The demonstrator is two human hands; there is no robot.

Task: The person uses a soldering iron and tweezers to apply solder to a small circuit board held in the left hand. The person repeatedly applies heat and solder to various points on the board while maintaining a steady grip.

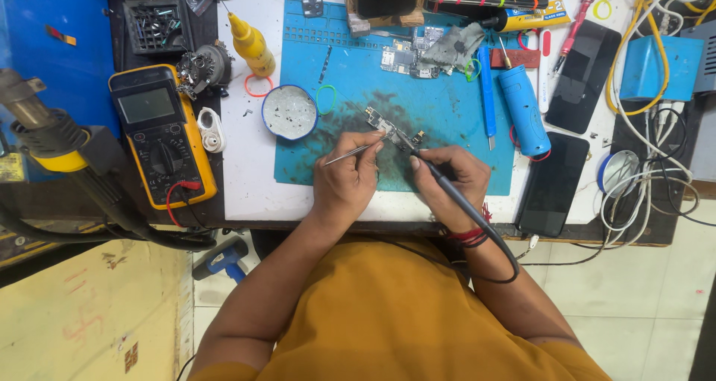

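Open mat ahead, clutter at the flanks

Bare blue silicone work mat lies open beyond the small green circuit board; round white-filled tin blocks left, upright blue cylinder blocks right.

A circuit board lies on the mat, multimeter well left.

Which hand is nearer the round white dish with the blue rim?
Left. The left hand holds tweezers just right of the round white dish with the blue rim; the right hand is farther right.
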